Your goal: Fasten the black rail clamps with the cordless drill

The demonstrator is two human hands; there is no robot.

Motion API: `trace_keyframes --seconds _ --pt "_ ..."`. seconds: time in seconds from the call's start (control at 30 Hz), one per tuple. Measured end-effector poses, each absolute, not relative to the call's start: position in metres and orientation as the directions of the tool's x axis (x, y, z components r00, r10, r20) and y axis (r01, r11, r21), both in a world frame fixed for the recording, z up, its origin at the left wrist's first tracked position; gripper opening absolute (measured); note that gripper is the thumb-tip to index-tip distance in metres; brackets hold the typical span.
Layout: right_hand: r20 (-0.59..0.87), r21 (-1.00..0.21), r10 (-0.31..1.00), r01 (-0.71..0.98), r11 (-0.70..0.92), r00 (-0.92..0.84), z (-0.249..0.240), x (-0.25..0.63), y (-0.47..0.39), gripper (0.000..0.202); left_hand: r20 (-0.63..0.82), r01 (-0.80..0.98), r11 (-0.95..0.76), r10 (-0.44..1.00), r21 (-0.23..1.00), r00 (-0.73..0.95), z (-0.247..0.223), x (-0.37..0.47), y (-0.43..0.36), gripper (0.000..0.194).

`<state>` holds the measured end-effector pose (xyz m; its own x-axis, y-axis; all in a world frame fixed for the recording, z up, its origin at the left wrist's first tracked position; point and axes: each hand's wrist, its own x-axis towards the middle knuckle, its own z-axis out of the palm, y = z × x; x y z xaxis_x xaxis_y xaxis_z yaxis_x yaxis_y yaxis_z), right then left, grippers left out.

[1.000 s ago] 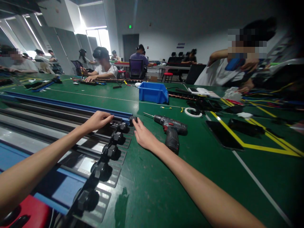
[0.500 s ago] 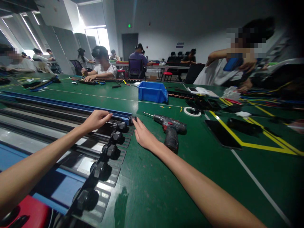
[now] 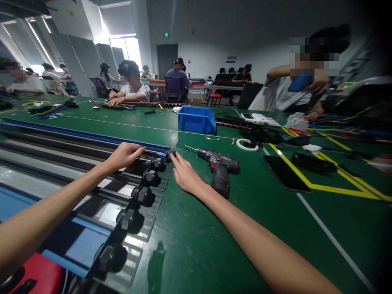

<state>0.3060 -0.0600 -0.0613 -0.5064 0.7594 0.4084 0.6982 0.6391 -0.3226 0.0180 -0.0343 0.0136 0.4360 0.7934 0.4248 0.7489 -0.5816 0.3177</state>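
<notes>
Several long blue and black metal rails (image 3: 76, 134) lie side by side at the left, their right ends lined with black plastic nuts (image 3: 131, 220) and slotted plates. My left hand (image 3: 124, 154) is closed over the far rail near its end, with thumb and forefinger pointing right; its other fingers are mostly hidden. The fingertips of my right hand (image 3: 185, 173) are on a small black fitting (image 3: 170, 154) at the end of that rail; the thumb is out of sight. A cordless drill (image 3: 221, 165) lies just right of my right hand, its bit pointing left.
On the green table (image 3: 196, 245) stand a blue bin (image 3: 196, 119) and a white tape ring (image 3: 247, 144). A black tablet-like panel (image 3: 286, 173) lies by yellow tape lines. A red case (image 3: 39, 271) is at lower left. Other people sit across the table.
Both hands stay nearly in place, with the right fingertips shifting very slightly at the black fitting. Across the table, a person's hand has moved a little.
</notes>
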Motion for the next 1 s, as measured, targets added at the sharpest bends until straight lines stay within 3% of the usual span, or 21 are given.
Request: trace_keyframes --seconds 0.37,0.53,0.63,0.73,0.83,0.93,1.0 --pt "0.351 -0.290 0.798 0.753 0.591 -0.491 -0.052 0.304 -0.066 0.062 0.410 0.764 -0.572 0.800 0.298 0.439 0.013 0.015 -0.033 0.046" --pt "0.413 -0.264 0.777 0.754 0.602 -0.475 -0.026 0.307 -0.071 0.063 0.396 0.755 -0.581 0.798 0.303 0.455 0.015 0.018 -0.035 0.045" --pt "0.478 -0.290 0.759 0.737 0.611 -0.441 0.002 0.330 -0.059 0.050 0.400 0.745 -0.590 0.792 0.311 0.461 0.015 0.018 -0.036 0.044" --pt "0.500 -0.334 0.814 0.801 0.497 -0.297 0.025 0.375 -0.030 0.036 0.399 0.738 -0.592 0.793 0.325 0.460 0.014 0.019 -0.037 0.043" --pt "0.420 -0.342 0.904 0.909 0.238 -0.079 0.029 0.426 0.000 0.034 0.398 0.734 -0.588 0.797 0.339 0.454 0.014 0.019 -0.036 0.042" --pt "0.252 -0.315 0.965 0.936 0.159 -0.079 0.014 0.459 0.009 0.033 0.396 0.735 -0.586 0.799 0.340 0.453 0.013 0.018 -0.035 0.042" --pt "0.234 -0.276 0.966 0.945 0.177 -0.112 -0.001 0.466 0.003 0.036 0.390 0.737 -0.586 0.800 0.338 0.457 0.012 0.018 -0.035 0.041"
